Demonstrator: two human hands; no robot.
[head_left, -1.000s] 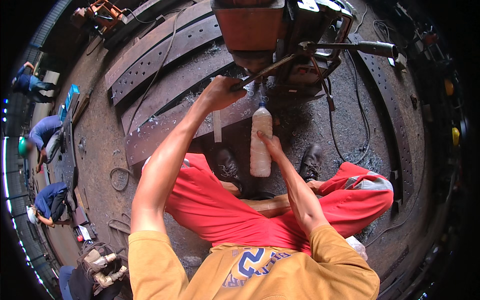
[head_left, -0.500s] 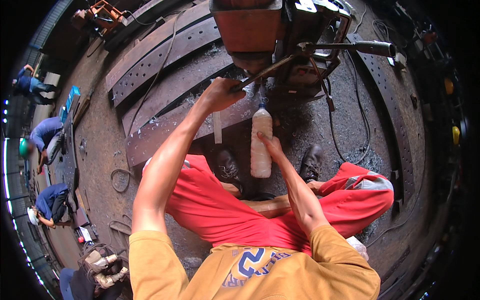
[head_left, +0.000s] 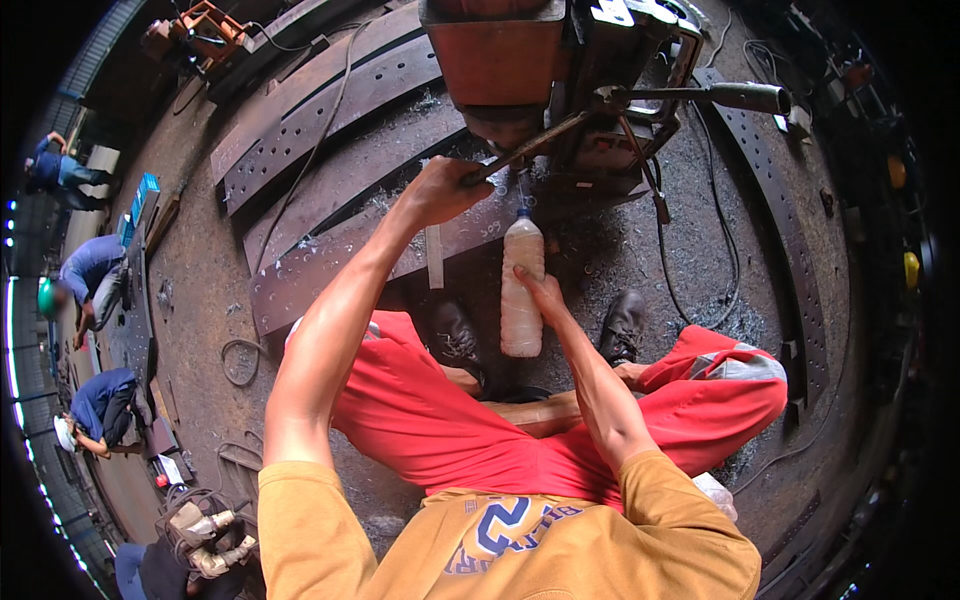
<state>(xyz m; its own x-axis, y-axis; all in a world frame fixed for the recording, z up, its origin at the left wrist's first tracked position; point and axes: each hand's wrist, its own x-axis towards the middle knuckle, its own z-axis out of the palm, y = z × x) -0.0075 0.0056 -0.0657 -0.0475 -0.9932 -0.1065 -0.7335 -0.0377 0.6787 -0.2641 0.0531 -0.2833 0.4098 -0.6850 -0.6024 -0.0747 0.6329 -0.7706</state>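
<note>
My left hand (head_left: 447, 190) is closed round the end of a metal feed handle (head_left: 535, 143), a bar that slants up to the hub of a drilling machine (head_left: 500, 60). A clear plastic bottle (head_left: 523, 300) with cloudy pale liquid is gripped in my right hand (head_left: 540, 292), thumb across its front. The bottle's blue cap (head_left: 523, 212) points away from me, just below the drill's working end, where a thin stream or curl shows. Beneath the machine lies a steel plate (head_left: 380, 265) with metal shavings on it. The fingers behind the bottle are hidden.
Drilled steel plates (head_left: 340, 130) lie stacked at the left, with a long perforated beam (head_left: 780, 210) at the right. A black cable (head_left: 735, 260) loops over the floor. Another handle (head_left: 740, 95) sticks out to the right. Several people (head_left: 95, 275) work at the far left.
Almost nothing differs. Both hands keep their hold on the handle and the bottle. At the lower left, a person beside the floor clutter has shifted slightly.
</note>
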